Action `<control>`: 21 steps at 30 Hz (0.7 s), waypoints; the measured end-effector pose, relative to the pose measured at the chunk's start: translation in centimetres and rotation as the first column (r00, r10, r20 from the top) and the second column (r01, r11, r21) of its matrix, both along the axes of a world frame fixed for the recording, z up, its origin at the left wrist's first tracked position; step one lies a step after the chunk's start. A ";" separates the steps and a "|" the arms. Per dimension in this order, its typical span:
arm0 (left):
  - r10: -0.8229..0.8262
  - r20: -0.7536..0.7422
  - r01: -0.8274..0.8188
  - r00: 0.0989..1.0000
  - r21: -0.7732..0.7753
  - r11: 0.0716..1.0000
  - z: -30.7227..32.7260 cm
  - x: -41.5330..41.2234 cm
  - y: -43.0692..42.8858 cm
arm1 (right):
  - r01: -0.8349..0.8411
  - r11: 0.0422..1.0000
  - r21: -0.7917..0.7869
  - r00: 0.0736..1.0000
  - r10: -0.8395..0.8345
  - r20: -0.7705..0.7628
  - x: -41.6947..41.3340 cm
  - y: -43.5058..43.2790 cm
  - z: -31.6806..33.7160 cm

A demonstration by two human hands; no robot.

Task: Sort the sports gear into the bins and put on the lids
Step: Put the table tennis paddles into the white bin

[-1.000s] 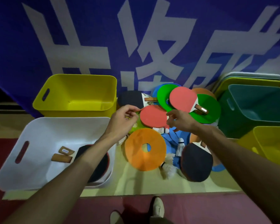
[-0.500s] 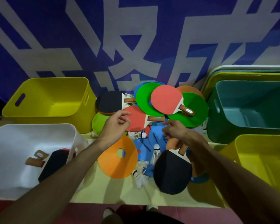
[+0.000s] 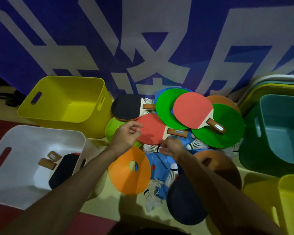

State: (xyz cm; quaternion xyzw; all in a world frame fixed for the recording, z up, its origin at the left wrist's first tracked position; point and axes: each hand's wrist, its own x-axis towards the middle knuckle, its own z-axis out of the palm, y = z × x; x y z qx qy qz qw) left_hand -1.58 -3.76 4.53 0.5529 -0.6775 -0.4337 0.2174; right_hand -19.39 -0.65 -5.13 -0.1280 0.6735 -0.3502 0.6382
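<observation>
A pile of gear lies on the floor between the bins. My right hand (image 3: 170,147) pinches the cork end of a white shuttlecock (image 3: 149,148) lying just below a red paddle (image 3: 151,129). My left hand (image 3: 126,136) is at that paddle's left rim with its fingers curled; whether it holds the rim is unclear. A second red paddle (image 3: 192,109) rests on green discs (image 3: 219,129). An orange disc (image 3: 129,173), a black paddle at the back (image 3: 127,107) and another black paddle at the front (image 3: 185,204) lie around my hands. More shuttlecocks (image 3: 173,173) are scattered in the pile.
A yellow bin (image 3: 63,85) stands at the back left. In front of it a white bin (image 3: 24,138) has paddles inside. A teal bin (image 3: 278,102) and a yellow bin (image 3: 292,192) stand at the right. Stacked lids (image 3: 270,82) lean behind them against a blue banner.
My right hand has moved left from the paddle handle to the shuttlecock's cork and taken hold of it. My left hand has stayed at the red paddle's rim. The view has shifted.
</observation>
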 end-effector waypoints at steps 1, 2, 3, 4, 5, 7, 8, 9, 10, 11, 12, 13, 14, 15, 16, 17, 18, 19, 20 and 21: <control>0.005 -0.002 -0.005 1.000 0.001 1.000 0.0 0.2 -0.3 | 0.012 1.000 0.006 1.000 -0.012 -0.002 0.4 -0.3 0.2; 0.013 -0.002 -0.013 1.000 0.003 1.000 0.0 0.4 -0.6 | 0.017 1.000 0.008 1.000 -0.017 0.001 0.7 -0.7 0.4; 0.026 0.000 -0.026 1.000 0.008 1.000 0.0 0.5 -0.8 | 0.021 1.000 0.010 1.000 -0.021 0.005 1.0 -1.0 0.6; 0.040 -0.002 -0.040 0.999 0.014 0.999 -0.1 0.7 -0.9 | 0.024 1.000 0.010 1.000 -0.024 0.000 1.2 -1.3 0.5; 0.055 -0.006 -0.055 0.998 0.025 0.998 -0.2 0.8 -1.0 | 0.020 1.000 0.015 1.000 -0.019 -0.022 1.3 -1.5 0.5; 0.069 -0.030 -0.068 0.997 0.041 0.997 -0.1 1.0 -0.8 | 0.038 0.999 0.014 0.996 -0.037 -0.081 1.5 -1.7 0.4; 0.072 -0.047 -0.070 0.996 0.043 0.997 0.0 1.0 -0.6 | 0.047 0.999 0.002 0.992 -0.046 -0.119 1.5 -1.7 0.4; 0.073 -0.057 -0.071 0.996 0.042 0.997 0.1 1.1 -0.4 | 0.047 0.999 -0.016 0.986 -0.049 -0.159 1.5 -1.7 0.5; 0.068 -0.063 -0.066 0.996 0.042 0.997 0.2 1.1 -0.2 | 0.051 0.998 -0.044 0.980 -0.059 -0.190 1.4 -1.7 0.6; 0.062 -0.064 -0.060 0.996 0.043 0.997 0.3 1.0 0.1 | 0.045 0.997 -0.066 0.976 -0.058 -0.208 1.3 -1.6 0.9; 0.059 -0.068 -0.057 0.996 0.041 0.998 0.5 0.9 0.3 | 0.041 0.995 -0.091 0.973 -0.060 -0.222 1.1 -1.6 1.3; 0.062 -0.072 -0.059 0.995 0.037 0.998 0.7 0.7 0.5 | 0.025 0.993 -0.116 0.969 -0.053 -0.240 0.9 -1.4 1.8; 0.069 -0.077 -0.066 0.995 0.037 0.997 0.8 0.5 0.7 | -0.001 0.990 -0.142 0.963 -0.037 -0.267 0.5 -1.2 2.1; 0.075 -0.080 -0.072 0.994 0.041 0.997 0.9 0.3 0.8 | -0.041 0.987 -0.157 0.953 -0.008 -0.302 0.1 -1.0 2.6; 0.080 -0.084 -0.076 0.993 0.046 0.996 1.1 0.0 1.0 | -0.081 0.982 -0.173 0.942 0.019 -0.334 -0.3 -0.8 2.9; 0.083 -0.089 -0.078 0.993 0.051 0.996 1.3 -0.3 1.2 | -0.112 0.977 -0.179 0.934 0.042 -0.356 -0.7 -0.5 3.3; 0.081 -0.095 -0.077 0.992 0.053 0.996 1.5 -0.6 1.5 | -0.131 0.972 -0.194 0.929 0.052 -0.367 -1.2 -0.2 3.6; 0.074 -0.101 -0.069 0.992 0.053 0.996 1.7 -0.9 1.8 | -0.151 0.967 -0.206 0.920 0.061 -0.387 -1.8 0.1 4.1; 0.060 -0.112 -0.055 0.992 0.054 0.997 1.9 -1.2 2.1 | -0.176 0.960 -0.219 0.902 0.068 -0.425 -2.5 0.4 4.3; 0.044 -0.126 -0.037 0.991 0.059 0.998 2.1 -1.6 2.5 | -0.202 0.951 -0.233 0.880 0.072 -0.469 -3.2 0.7 4.7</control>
